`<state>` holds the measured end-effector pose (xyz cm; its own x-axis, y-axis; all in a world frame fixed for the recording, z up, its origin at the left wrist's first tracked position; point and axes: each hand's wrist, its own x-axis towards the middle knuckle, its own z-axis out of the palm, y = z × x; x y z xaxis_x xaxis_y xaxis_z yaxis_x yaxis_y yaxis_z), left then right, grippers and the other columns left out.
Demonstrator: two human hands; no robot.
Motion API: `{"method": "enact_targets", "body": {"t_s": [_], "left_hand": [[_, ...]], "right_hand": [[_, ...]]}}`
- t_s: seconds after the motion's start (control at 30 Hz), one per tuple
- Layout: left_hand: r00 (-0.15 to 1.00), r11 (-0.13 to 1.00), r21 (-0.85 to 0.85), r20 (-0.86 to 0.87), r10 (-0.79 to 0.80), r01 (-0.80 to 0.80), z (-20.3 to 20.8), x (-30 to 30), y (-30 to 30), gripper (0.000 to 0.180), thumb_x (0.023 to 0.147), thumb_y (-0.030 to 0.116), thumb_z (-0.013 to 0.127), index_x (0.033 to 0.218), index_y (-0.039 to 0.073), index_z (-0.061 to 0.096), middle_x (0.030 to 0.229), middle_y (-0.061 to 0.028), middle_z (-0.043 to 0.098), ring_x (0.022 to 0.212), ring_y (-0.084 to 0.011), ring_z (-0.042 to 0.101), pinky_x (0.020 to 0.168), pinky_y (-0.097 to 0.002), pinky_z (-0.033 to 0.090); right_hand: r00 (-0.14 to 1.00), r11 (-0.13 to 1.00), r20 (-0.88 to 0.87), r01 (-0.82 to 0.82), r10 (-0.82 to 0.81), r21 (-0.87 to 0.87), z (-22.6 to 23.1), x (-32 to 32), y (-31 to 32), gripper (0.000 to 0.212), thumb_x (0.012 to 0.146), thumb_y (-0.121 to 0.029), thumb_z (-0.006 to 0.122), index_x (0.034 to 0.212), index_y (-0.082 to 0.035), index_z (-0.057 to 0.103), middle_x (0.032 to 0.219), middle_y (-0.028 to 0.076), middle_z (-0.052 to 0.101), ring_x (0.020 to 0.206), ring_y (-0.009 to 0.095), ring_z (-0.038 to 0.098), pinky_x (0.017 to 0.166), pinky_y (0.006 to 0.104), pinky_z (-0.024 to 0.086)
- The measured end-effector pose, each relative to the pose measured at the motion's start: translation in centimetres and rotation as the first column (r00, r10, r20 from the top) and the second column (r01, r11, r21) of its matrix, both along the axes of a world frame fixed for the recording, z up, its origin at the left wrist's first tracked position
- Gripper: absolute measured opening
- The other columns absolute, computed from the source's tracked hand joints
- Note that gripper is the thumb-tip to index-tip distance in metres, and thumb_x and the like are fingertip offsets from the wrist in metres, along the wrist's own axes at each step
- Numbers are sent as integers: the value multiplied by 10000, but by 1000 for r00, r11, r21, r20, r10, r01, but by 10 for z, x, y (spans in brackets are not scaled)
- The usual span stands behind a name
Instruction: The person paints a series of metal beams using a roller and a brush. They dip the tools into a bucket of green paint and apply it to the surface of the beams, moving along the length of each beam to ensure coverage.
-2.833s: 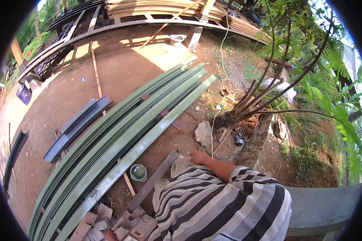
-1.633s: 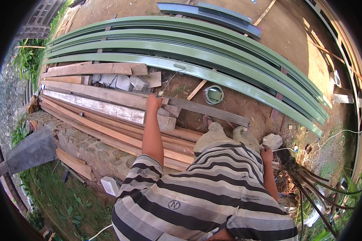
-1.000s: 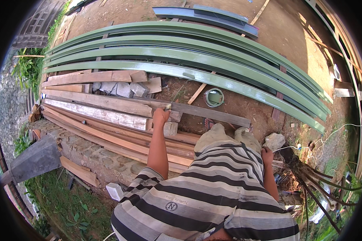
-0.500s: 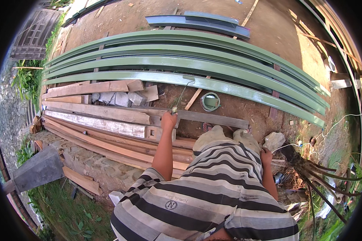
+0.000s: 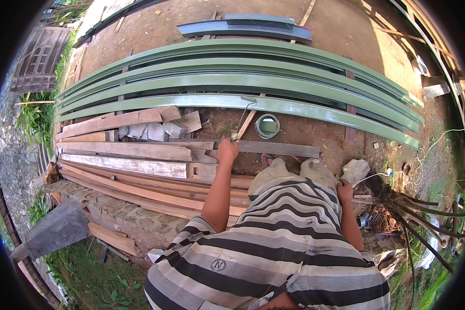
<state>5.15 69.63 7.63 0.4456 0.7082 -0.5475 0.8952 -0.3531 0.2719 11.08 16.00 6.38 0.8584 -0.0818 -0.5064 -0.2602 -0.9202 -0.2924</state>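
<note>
My left hand [image 5: 228, 150] is closed round the handle of a paint roller [image 5: 248, 98]. Its wire frame reaches away from me, and the roller head rests on the nearest long green metal beam [image 5: 191, 101], whose surface looks wet and shiny around it. To the right of the roller frame, on the soil, stands a round paint bucket [image 5: 267, 127] with something flat and greenish inside. My right hand [image 5: 345, 190] is beside my right thigh, its fingers curled. Whatever lies inside those fingers, if anything, is hidden.
Several more green beams [image 5: 232, 63] lie parallel beyond, on wooden cross supports. Timber planks [image 5: 134, 151] are stacked to my left, next to broken stone blocks [image 5: 160, 130]. Near my right hand are a rock [image 5: 356, 171], a white cable [image 5: 417, 166] and a dark stump [image 5: 380, 188]. Blue-grey channels [image 5: 248, 29] lie farther off.
My left hand and the roller have moved a little to the right along the nearest beam. The view has shifted slightly. My right hand stays by my thigh.
</note>
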Motion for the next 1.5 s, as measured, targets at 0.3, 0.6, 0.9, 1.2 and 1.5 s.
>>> {"method": "enact_targets", "body": {"t_s": [0.3, 0.6, 0.9, 1.2, 1.5], "left_hand": [[996, 996, 16, 20, -89, 89, -23, -2, -56, 445, 846, 367, 674, 1047, -30, 681, 991, -289, 670, 994, -450, 635, 874, -497, 499], [995, 991, -93, 16, -98, 99, -5, 5, -129, 423, 855, 335, 658, 1163, 44, 663, 1071, -276, 661, 1049, -431, 623, 905, -481, 496], [998, 996, -60, -19, -67, 66, -5, 46, -194, 480, 844, 350, 666, 1183, 10, 652, 1100, -280, 654, 1070, -422, 623, 916, -463, 496], [996, 998, -55, 83, -31, 35, -33, 79, -229, 502, 838, 337, 662, 1211, 2, 640, 1086, -309, 645, 1047, -453, 617, 902, -479, 487], [1000, 1000, 17, 13, 20, -20, -18, 86, -272, 513, 833, 349, 660, 1223, 17, 641, 1126, -271, 654, 1085, -441, 610, 937, -464, 480]], "right_hand": [[997, 999, 71, 33, -34, 19, 6, 15, -29, 352, 839, -226, 558, 1109, -52, 704, 977, 248, 689, 953, 388, 671, 873, 439, 513], [994, 998, -96, -45, 50, 48, -37, 50, -88, 353, 845, -287, 590, 1117, -94, 706, 995, 251, 688, 985, 389, 666, 881, 437, 512], [998, 986, -23, 62, -59, 155, -56, 82, -176, 354, 843, -268, 595, 1132, -93, 705, 990, 220, 700, 956, 363, 679, 867, 400, 518], [970, 956, -204, 179, -132, 232, -92, 94, -244, 352, 837, -265, 606, 1096, -51, 711, 910, 199, 718, 804, 258, 724, 773, 371, 554], [992, 960, -88, -68, 95, 271, -68, 127, -219, 381, 838, -282, 587, 1128, -54, 683, 971, 255, 685, 932, 405, 667, 845, 445, 519]]}}
